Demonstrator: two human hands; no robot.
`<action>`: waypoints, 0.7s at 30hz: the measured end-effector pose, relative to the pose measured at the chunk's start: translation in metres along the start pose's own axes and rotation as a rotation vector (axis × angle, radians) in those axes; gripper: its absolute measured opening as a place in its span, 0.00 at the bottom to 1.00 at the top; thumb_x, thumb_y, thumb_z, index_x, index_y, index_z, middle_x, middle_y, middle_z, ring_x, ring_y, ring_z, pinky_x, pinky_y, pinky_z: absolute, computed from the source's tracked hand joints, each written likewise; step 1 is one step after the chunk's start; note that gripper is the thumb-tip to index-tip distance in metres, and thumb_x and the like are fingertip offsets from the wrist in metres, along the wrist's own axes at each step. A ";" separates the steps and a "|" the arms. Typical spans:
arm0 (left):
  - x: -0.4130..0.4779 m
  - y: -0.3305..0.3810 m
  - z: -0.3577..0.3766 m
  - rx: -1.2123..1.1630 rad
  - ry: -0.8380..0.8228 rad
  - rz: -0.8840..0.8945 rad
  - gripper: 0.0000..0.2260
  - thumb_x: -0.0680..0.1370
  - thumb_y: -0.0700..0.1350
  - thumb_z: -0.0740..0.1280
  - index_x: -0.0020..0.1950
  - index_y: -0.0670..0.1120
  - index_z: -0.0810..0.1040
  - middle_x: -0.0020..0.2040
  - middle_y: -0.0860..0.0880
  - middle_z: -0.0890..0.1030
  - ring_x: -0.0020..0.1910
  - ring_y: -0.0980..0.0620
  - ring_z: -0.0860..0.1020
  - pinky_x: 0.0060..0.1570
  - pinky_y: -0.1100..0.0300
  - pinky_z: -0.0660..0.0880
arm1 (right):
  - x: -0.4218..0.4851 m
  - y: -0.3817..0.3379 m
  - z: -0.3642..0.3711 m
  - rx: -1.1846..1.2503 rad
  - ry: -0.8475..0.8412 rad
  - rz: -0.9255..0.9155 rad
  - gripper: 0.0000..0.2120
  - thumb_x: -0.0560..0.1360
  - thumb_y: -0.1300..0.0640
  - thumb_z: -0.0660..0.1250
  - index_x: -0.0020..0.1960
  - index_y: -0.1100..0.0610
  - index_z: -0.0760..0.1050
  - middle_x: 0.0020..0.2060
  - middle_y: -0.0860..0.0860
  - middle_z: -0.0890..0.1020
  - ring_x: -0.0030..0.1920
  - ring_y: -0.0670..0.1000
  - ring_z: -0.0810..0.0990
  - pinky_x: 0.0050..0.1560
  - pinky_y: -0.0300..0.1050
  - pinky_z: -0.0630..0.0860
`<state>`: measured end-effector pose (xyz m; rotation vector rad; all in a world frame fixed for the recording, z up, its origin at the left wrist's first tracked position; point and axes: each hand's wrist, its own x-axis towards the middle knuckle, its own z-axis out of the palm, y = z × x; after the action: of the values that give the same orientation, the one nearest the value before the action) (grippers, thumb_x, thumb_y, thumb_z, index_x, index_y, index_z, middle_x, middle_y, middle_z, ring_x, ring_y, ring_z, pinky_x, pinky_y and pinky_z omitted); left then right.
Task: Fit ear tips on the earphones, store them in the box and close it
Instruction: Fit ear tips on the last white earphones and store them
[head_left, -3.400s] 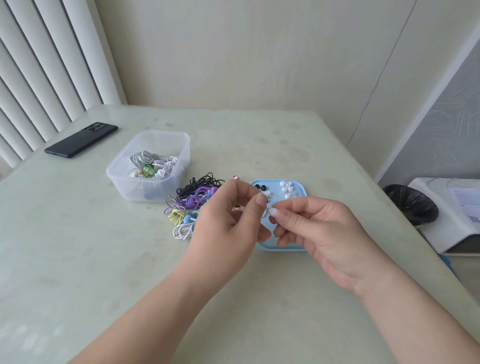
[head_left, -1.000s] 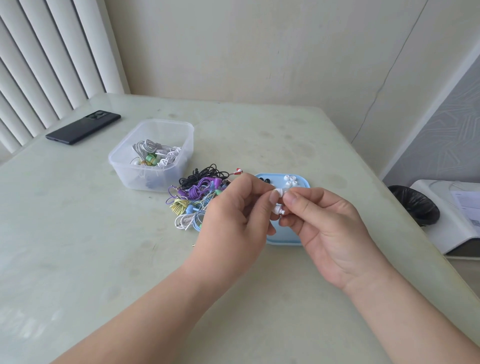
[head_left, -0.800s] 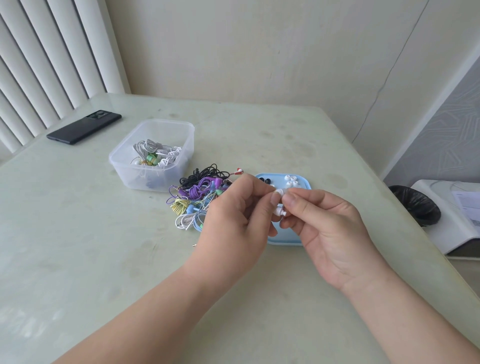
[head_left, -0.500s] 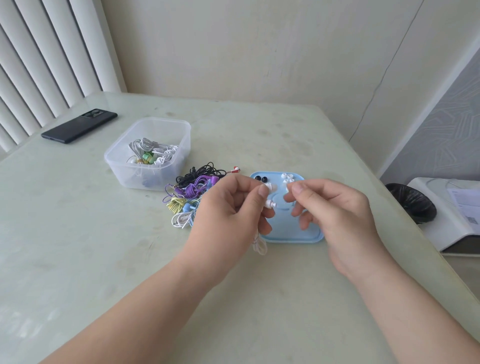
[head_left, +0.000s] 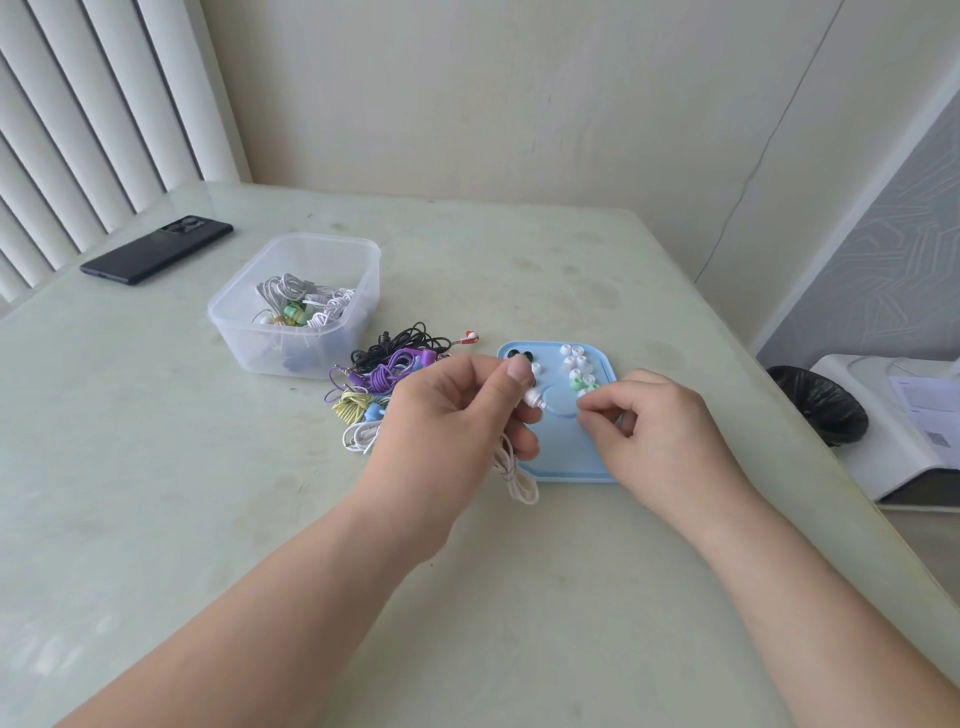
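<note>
My left hand (head_left: 452, 415) pinches a white earphone (head_left: 532, 399) above the left side of a blue tray (head_left: 561, 462); its coiled cable (head_left: 517, 475) hangs below my fingers. My right hand (head_left: 654, 431) rests over the tray with thumb and forefinger curled down beside loose ear tips: white ones (head_left: 574, 359), a green one (head_left: 578, 385) and black ones (head_left: 519, 356). Whether those fingers hold a tip is hidden. A clear plastic box (head_left: 249, 343) at the left contains several coiled earphones (head_left: 301, 304). A pile of coloured coiled earphones (head_left: 384, 382) lies between box and tray.
A black phone (head_left: 156, 249) lies at the table's far left by the blinds. Off the table's right edge stand a black-lined bin (head_left: 821, 405) and a white device (head_left: 893, 441). The wall runs close behind the table.
My hands were together at the earbud; my right hand has since pulled away to the right and dropped onto the tray by the loose tips. My left hand keeps the earphone.
</note>
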<state>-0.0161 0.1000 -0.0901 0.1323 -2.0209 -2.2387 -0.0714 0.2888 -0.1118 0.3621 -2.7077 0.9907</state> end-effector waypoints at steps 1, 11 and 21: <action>0.000 0.000 -0.001 -0.028 -0.006 -0.025 0.13 0.83 0.48 0.68 0.47 0.38 0.82 0.39 0.45 0.84 0.33 0.48 0.80 0.37 0.58 0.76 | 0.000 0.000 0.000 -0.002 -0.004 0.002 0.05 0.75 0.62 0.75 0.47 0.53 0.86 0.38 0.43 0.77 0.37 0.40 0.76 0.38 0.27 0.68; 0.003 0.002 -0.006 -0.229 -0.066 -0.185 0.09 0.74 0.35 0.76 0.53 0.38 0.84 0.43 0.41 0.86 0.42 0.44 0.85 0.51 0.51 0.83 | -0.006 -0.029 -0.013 0.719 -0.029 0.220 0.05 0.75 0.64 0.74 0.47 0.56 0.85 0.39 0.53 0.87 0.36 0.46 0.82 0.37 0.37 0.77; 0.003 -0.002 -0.004 -0.237 -0.113 -0.120 0.08 0.80 0.36 0.70 0.58 0.42 0.85 0.43 0.43 0.85 0.40 0.50 0.82 0.48 0.57 0.82 | -0.010 -0.041 -0.015 1.160 -0.211 0.360 0.09 0.70 0.67 0.73 0.50 0.64 0.83 0.39 0.59 0.85 0.38 0.53 0.83 0.40 0.44 0.82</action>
<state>-0.0183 0.0957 -0.0923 0.1088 -1.8233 -2.5949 -0.0473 0.2700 -0.0789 0.1438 -2.0561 2.6815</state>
